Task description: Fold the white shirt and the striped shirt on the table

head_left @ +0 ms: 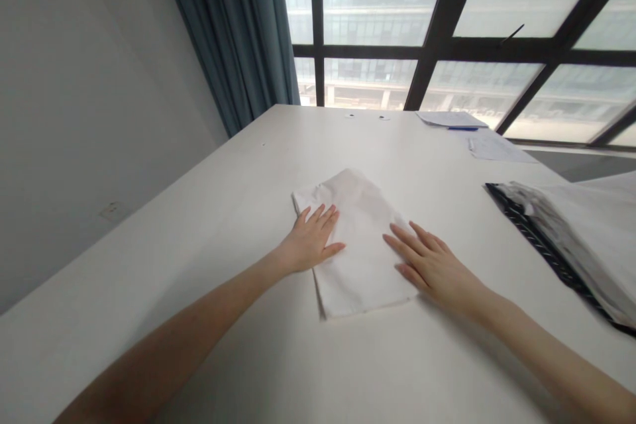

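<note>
A folded white cloth [358,238] lies flat on the white table [199,238], in the middle in front of me. My left hand [312,238] rests palm down on the cloth's left edge, fingers stretched out and slightly apart. My right hand [428,264] lies flat on the cloth's right side, fingers extended toward the left. Neither hand holds anything.
A stack of folded dark striped and light fabric [571,232] lies at the right edge. Papers [497,146] and a blue pen [462,128] sit at the far right near the window. A blue curtain [238,40] hangs at the back left, beside a grey wall.
</note>
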Demonstrator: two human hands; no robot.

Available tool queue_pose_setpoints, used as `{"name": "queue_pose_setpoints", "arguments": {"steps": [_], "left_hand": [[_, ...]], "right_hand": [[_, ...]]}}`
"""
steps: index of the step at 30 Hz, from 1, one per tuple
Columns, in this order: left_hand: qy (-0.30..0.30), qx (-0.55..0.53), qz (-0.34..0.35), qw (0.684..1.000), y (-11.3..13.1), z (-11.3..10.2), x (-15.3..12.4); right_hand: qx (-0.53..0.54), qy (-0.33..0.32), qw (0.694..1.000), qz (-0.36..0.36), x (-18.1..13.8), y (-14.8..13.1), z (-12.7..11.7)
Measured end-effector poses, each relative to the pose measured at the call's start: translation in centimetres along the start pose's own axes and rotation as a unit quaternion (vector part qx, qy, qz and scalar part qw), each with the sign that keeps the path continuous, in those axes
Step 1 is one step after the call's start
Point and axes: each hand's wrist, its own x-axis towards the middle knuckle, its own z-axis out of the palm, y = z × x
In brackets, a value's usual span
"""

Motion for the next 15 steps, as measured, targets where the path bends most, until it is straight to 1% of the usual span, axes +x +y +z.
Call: {"name": "queue_pose_setpoints", "arguments": {"steps": [4, 6, 8, 10, 12, 15], "left_hand": [[-0.016, -0.021, 0.033, 0.999, -1.2, 0.1, 0.2], [-0.020, -0.028, 0.050, 0.998, -1.8, 0.1, 0.3], [-0.020, -0.031, 0.057, 0.998, -2.0, -0.1, 0.4], [-0.016, -0.029, 0.055, 0.998, -1.7, -0.5, 0.3], [-0.009, -0.034, 0.061, 0.997, -0.9, -1.0, 0.1], [-0.007, -0.067, 0.111, 0.992, 0.7, -1.7, -0.3]], "right_hand": [[0.059, -0.063, 0.996, -0.019, -1.1, -0.4, -0.7], [0.104, -0.089, 0.990, -0.039, -1.9, 0.0, -1.4], [0.157, -0.099, 0.981, -0.056, -2.9, 0.8, -1.8], [0.204, -0.083, 0.974, -0.060, -3.8, 1.6, -1.8], [0.233, -0.043, 0.970, -0.056, -4.5, 2.2, -1.3], [0.244, 0.016, 0.968, -0.061, -4.8, 2.6, -0.4]]}}
